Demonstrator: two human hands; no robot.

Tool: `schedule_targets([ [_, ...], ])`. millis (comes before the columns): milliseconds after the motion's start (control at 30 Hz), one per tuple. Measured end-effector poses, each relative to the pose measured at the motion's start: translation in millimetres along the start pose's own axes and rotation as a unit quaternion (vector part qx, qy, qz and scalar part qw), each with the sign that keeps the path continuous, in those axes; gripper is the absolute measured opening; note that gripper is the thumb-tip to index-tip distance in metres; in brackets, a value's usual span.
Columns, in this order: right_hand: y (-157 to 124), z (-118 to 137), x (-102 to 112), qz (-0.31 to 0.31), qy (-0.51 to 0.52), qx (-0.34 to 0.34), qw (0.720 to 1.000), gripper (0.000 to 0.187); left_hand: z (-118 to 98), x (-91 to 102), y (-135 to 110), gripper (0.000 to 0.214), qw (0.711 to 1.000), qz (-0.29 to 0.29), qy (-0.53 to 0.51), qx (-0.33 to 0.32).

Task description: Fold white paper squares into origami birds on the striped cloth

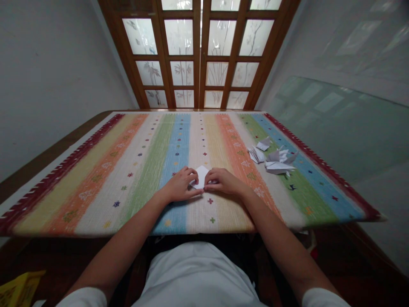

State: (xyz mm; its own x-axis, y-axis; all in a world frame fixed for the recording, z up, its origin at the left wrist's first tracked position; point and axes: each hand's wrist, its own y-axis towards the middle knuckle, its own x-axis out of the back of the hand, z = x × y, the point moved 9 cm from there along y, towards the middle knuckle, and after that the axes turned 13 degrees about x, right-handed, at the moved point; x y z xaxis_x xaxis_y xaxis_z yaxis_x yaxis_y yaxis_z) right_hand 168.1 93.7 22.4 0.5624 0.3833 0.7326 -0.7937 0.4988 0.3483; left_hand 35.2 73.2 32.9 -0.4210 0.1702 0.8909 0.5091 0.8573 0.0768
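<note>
A small piece of folded white paper (201,175) lies near the front of the table, its pointed end facing away from me. My left hand (183,184) grips its left side, with the thumb along the lower edge. On the other side, my right hand (223,181) pinches the paper's right part between thumb and fingers. The fingertips of both hands nearly meet at the bottom, and they hide much of the paper's edges. Off to the right sit several folded white paper cranes (278,161), grouped close together.
A striped, patterned tablecloth (140,170) covers the table. Behind it stand wooden doors with glass panes (200,55). A glass panel (338,115) leans along the right wall. At the lower left is a yellow plastic basket (21,290) on the floor.
</note>
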Motion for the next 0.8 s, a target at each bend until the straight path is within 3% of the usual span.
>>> schedule_targets([
  [200, -6.1, -19.6, 7.1, -0.076, 0.031, -0.094, 0.992, 0.011, 7.7, -6.6, 5.5, 0.027, 0.999, 0.003, 0.0, 0.045],
  [300, -7.7, -20.6, 14.4, -0.118, -0.013, -0.109, 0.987, 0.026, 13.9, -4.3, 5.6, 0.021, 0.996, -0.011, -0.018, 0.083],
  [400, -9.7, -21.4, 17.5, -0.127, -0.076, -0.127, 0.981, 0.038, 14.5, -2.8, 4.0, 0.029, 0.995, -0.012, -0.035, 0.089],
  [533, -12.1, -29.2, 15.2, -0.121, -0.101, -0.159, 0.975, 0.027, 11.9, -4.3, 3.2, 0.015, 0.997, 0.001, -0.038, 0.069],
  [633, -10.9, -32.9, 14.2, -0.124, -0.097, -0.165, 0.974, 0.02, 13.3, -4.9, 4.3, 0.015, 0.996, -0.006, -0.039, 0.077],
  [800, -9.3, -35.0, 16.7, -0.156, -0.076, -0.174, 0.969, 0.023, 16.2, -5.4, 6.3, 0.022, 0.994, -0.031, -0.028, 0.1],
])
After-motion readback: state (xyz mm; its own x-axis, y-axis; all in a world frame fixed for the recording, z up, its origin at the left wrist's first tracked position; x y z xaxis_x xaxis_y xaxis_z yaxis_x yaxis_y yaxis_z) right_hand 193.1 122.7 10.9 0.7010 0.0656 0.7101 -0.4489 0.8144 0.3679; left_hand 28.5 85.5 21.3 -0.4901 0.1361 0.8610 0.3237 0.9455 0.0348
